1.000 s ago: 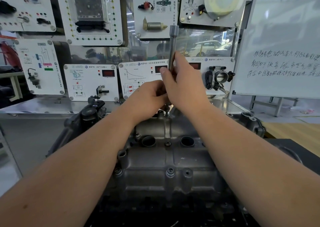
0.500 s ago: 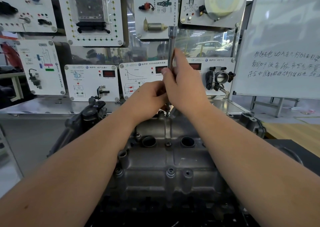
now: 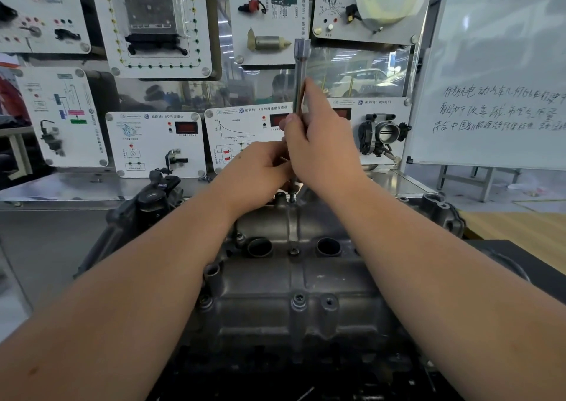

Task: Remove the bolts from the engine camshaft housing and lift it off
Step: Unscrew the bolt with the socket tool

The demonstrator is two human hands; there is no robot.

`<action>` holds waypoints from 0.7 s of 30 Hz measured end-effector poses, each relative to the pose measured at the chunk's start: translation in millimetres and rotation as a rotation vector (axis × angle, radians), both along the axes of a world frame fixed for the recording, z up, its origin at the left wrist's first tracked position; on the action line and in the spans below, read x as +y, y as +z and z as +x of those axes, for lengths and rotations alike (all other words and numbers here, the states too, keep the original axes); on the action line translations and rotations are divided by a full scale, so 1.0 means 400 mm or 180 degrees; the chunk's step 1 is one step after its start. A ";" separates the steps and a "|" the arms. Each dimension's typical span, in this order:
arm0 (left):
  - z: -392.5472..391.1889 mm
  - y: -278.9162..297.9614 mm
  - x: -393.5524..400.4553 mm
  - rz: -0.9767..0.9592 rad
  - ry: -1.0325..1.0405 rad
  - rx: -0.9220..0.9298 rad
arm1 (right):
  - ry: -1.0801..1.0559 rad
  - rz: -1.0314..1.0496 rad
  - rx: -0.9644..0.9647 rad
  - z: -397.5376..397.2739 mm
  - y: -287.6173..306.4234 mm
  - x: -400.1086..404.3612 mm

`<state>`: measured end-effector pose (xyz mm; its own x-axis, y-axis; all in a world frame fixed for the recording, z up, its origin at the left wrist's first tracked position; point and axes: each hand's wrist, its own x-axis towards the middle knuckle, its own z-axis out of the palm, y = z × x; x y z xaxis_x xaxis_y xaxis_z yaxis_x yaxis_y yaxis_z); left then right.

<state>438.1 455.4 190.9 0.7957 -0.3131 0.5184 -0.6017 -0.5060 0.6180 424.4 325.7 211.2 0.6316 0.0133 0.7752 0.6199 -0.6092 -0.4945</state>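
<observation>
The grey cast camshaft housing (image 3: 294, 284) lies on top of the engine in front of me. A long steel socket extension bar (image 3: 301, 70) stands upright over a bolt (image 3: 291, 199) at the housing's far edge. My right hand (image 3: 321, 146) grips the bar's middle, thumb and fingers curled round it. My left hand (image 3: 260, 168) holds the bar's lower part just above the bolt; its fingertips are hidden behind the right hand. Two more bolts show, one in the centre (image 3: 294, 251) and one near the front edge (image 3: 299, 298).
Two round plug wells (image 3: 259, 247) open in the housing's middle. White training panels with sensors (image 3: 159, 140) line the wall behind the engine. A throttle body (image 3: 384, 132) hangs at the right, next to a whiteboard (image 3: 496, 94). A black part (image 3: 153, 198) sticks up at the engine's left.
Both hands stay on the upright bar over the far bolt. The right hand's fingers shift slightly along the shaft; the bar and housing have not visibly moved.
</observation>
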 end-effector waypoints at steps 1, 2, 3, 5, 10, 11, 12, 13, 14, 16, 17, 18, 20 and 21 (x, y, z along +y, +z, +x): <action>0.000 0.002 0.000 0.0011 -0.0003 -0.0026 | 0.0002 0.0007 -0.0026 -0.001 0.000 0.000; -0.003 0.004 -0.001 0.0011 -0.0020 -0.0043 | 0.0002 -0.0003 -0.0073 -0.003 0.000 0.001; -0.007 0.006 -0.003 -0.0002 -0.0035 -0.0040 | -0.0004 -0.0018 -0.0133 -0.003 0.001 0.002; -0.010 0.007 -0.006 -0.0056 -0.0054 -0.0028 | -0.0011 -0.0025 -0.0246 -0.004 0.001 0.001; 0.000 -0.003 -0.007 -0.0219 -0.0046 0.0025 | 0.0096 0.0094 0.0044 0.003 0.006 0.000; 0.000 -0.005 -0.007 -0.0211 -0.0047 0.0008 | 0.0139 0.0159 0.0096 0.003 0.006 0.001; 0.001 -0.005 -0.007 -0.0181 -0.0028 -0.0017 | 0.0189 0.0215 0.0142 0.002 0.004 0.001; 0.002 -0.004 -0.006 -0.0154 0.0001 -0.0039 | 0.0224 0.0245 0.0162 0.003 0.001 0.002; 0.003 -0.003 -0.005 -0.0148 0.0013 -0.0049 | 0.0232 0.0241 0.0158 0.005 -0.001 0.002; 0.006 0.000 -0.004 -0.0184 -0.0046 -0.0022 | 0.0196 0.0211 0.0093 0.006 -0.003 0.003; 0.007 0.002 -0.004 -0.0197 -0.0078 -0.0005 | 0.0180 0.0205 0.0035 0.004 -0.004 0.003; 0.007 0.003 -0.005 -0.0200 -0.0091 0.0002 | 0.0168 0.0209 -0.0032 0.003 -0.004 0.004; 0.008 0.003 -0.008 -0.0225 -0.0089 0.0003 | 0.0131 0.0198 -0.0138 0.004 -0.002 0.002; 0.009 0.001 -0.008 -0.0247 -0.0080 -0.0005 | 0.0127 0.0192 -0.0122 0.005 0.000 0.001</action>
